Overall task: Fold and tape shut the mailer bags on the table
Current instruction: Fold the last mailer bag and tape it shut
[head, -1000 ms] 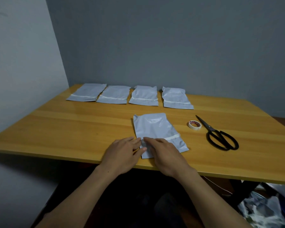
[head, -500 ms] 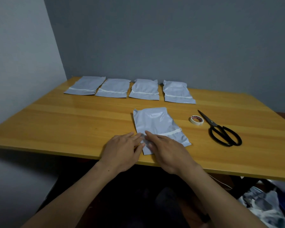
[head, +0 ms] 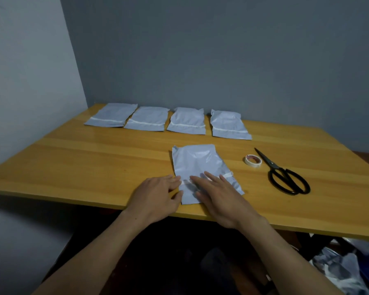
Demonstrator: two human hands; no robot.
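Wooden table (head: pixel 94 162), mailer bag (head: pixel 197 161) under right hand (head: pixel 222 199), touching left hand (head: pixel 156 199)

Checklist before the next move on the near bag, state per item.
1. The near bag lies flat on the table, inside the front edge: ok.
2. The right hand lies flat on it, fingers straight: ok.
3. The left hand touches its left edge with the fingertips: ok.
4. The tape strip is stuck down along its whole length: cannot tell, the hands cover most of it.
5. The tape roll and scissors lie right of the bag, apart from it: ok.
6. The four back-row bags each show a white strip across: ok.
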